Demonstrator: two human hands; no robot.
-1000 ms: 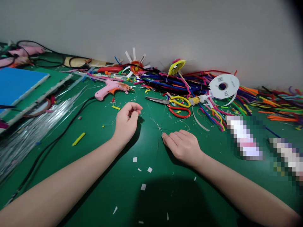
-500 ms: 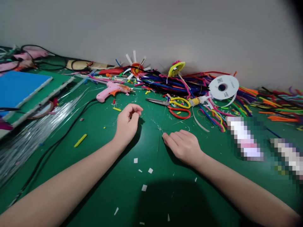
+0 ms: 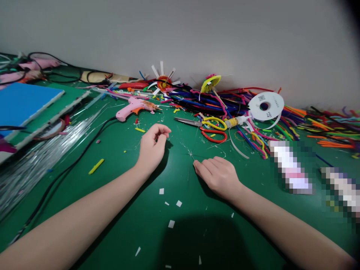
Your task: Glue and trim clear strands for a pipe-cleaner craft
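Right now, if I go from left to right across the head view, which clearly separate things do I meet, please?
Blue board, longer yellow stick, left hand, bright centre of the thin strands, right hand, white spool.

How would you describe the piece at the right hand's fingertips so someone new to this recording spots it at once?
On the green table, find the gap between the left hand and the right hand. At the right hand's fingertips is a small, pale starburst of hair-thin strands. Those strands spread from one bright centre, unlike the flat white scraps nearer the viewer.
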